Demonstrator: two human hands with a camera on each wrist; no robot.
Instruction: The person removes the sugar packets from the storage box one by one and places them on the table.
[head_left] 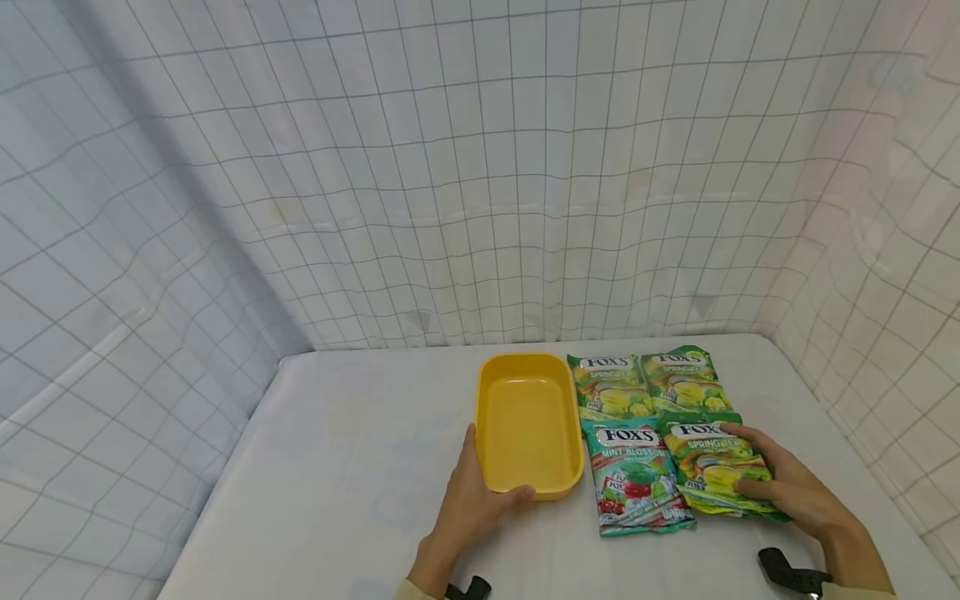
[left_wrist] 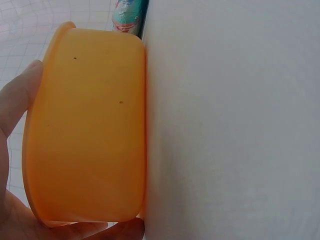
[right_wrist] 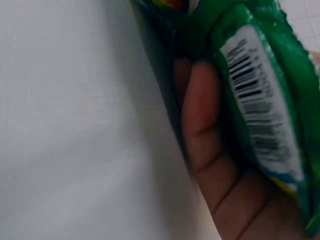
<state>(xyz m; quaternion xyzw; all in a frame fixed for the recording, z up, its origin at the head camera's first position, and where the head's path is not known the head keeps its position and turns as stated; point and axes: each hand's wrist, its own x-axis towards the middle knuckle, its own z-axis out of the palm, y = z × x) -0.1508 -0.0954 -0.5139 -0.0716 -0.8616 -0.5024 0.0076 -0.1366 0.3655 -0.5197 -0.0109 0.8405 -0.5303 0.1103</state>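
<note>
My left hand (head_left: 472, 504) grips the near left corner of a yellow plastic tray (head_left: 528, 433), thumb at the near rim and fingers along the left side. The left wrist view shows the tray's outer wall (left_wrist: 90, 125) close against the white table. At the right, my right hand (head_left: 795, 483) holds a green Fox's Spring Tea candy bag (head_left: 705, 450) by its right side, thumb on top. In the right wrist view, its fingers (right_wrist: 202, 105) reach under the bag beside a barcode (right_wrist: 255, 100). More green packaging shows beneath the held bag.
Left of the held bag lies a teal Fox's Mint Blossom candy bag (head_left: 637, 479). Two green Spring Tea bags (head_left: 611, 387) lie behind, right of the tray. White checked fabric (head_left: 510, 192) hangs around the back and sides of the white table (head_left: 352, 467).
</note>
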